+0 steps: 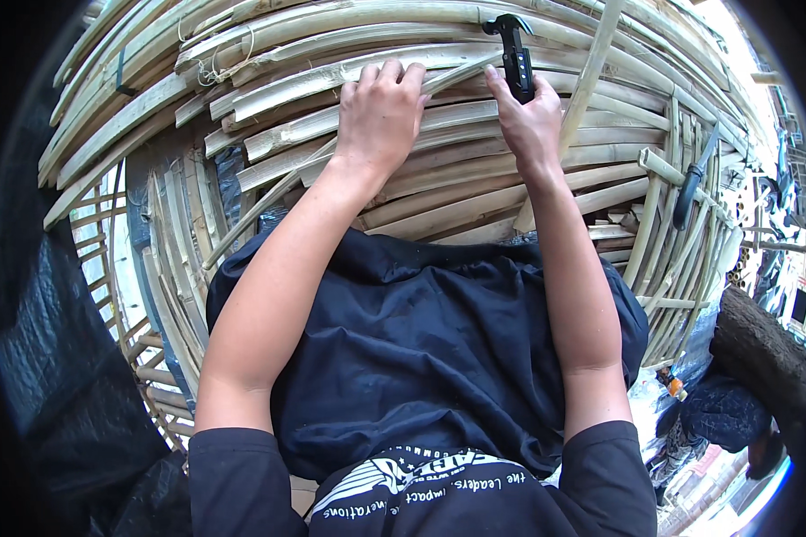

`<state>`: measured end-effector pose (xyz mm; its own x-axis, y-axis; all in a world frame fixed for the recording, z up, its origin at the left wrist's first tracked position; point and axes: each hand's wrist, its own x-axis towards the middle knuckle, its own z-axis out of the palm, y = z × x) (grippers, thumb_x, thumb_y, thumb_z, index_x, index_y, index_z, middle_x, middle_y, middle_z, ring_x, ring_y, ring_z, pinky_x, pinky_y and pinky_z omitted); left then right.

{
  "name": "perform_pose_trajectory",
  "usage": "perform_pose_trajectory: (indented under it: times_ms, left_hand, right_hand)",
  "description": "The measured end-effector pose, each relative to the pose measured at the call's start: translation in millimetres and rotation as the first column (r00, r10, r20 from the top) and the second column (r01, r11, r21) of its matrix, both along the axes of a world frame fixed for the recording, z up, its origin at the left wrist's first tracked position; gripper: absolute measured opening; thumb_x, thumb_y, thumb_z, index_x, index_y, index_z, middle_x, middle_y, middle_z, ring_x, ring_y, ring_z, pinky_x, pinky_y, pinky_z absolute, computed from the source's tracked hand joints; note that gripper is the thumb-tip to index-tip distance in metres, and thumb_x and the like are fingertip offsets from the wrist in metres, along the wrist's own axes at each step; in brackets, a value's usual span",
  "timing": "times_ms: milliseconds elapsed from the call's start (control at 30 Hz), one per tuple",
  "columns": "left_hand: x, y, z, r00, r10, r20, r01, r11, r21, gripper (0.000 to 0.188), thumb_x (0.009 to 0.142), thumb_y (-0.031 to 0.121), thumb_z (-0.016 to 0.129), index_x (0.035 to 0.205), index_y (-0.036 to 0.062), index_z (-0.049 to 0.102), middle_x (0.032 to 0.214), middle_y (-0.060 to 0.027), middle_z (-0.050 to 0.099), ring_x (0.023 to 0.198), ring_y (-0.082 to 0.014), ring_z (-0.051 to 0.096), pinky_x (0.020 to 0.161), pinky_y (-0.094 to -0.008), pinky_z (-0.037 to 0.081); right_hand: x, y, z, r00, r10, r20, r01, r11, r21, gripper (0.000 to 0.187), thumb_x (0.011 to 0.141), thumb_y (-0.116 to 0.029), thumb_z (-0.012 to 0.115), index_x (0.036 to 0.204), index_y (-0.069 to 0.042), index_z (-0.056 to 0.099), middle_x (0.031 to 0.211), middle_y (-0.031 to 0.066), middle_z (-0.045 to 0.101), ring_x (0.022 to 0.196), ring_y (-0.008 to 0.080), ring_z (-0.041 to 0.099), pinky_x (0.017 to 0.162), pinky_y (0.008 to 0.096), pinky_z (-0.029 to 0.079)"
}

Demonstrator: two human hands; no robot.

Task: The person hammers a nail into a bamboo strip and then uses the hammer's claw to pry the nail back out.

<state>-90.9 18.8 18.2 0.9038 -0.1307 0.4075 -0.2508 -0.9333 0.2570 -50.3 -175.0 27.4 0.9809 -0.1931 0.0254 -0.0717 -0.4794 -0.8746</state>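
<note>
Your left hand holds the thin strip; at its right end, your right hand grips the hammer. Crooked swings could hurt you.

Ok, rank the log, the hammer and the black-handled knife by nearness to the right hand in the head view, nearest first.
1. Hammer: held in the right hand.
2. Black-handled knife: off to the hand's right.
3. Log: farthest, toward the picture's lower right.
</note>
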Motion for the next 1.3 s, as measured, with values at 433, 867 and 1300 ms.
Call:
perform_pose_trajectory:
  times_ms: [433, 867, 1300]
  left_hand:
    - [-1, 8, 19, 0.960, -0.280, 0.002, 0.273, 0.935, -0.226, 0.034, 0.090, 0.003, 0.072, 0.124, 0.0046, 0.068, 0.103, -0.0152, 0.065, 0.088, -0.0356, 0.069, 0.075, -0.0454, 0.055]
    - [18, 8, 55, 0.933, -0.311, 0.181, 0.330, 0.940, -0.086, 0.025, 0.093, 0.003, 0.067, 0.115, 0.0095, 0.076, 0.097, -0.0122, 0.066, 0.078, -0.0304, 0.067, 0.070, -0.0446, 0.053]
    - [28, 13, 18, 0.952, -0.289, 0.099, 0.290, 0.957, 0.004, 0.030, 0.090, 0.007, 0.068, 0.117, 0.0163, 0.076, 0.097, -0.0046, 0.066, 0.095, -0.0231, 0.064, 0.083, -0.0392, 0.048]
  right_hand:
    - [-27, -17, 35, 0.998, -0.030, 0.047, 0.017, 0.965, 0.260, 0.053, 0.088, -0.055, 0.079, 0.091, -0.003, 0.070, 0.074, -0.0008, 0.063, 0.066, 0.0088, 0.056, 0.063, 0.0270, 0.047]
    - [-55, -79, 29, 0.968, -0.243, 0.069, 0.203, 0.911, 0.359, 0.040, 0.094, -0.041, 0.077, 0.088, -0.003, 0.065, 0.073, -0.0039, 0.055, 0.065, 0.0059, 0.046, 0.058, 0.0254, 0.039]
    - [-29, -43, 7, 0.976, -0.198, 0.090, 0.171, 0.953, 0.251, 0.038, 0.086, -0.029, 0.088, 0.083, -0.005, 0.058, 0.066, -0.0046, 0.055, 0.058, 0.0049, 0.048, 0.054, 0.0259, 0.042]
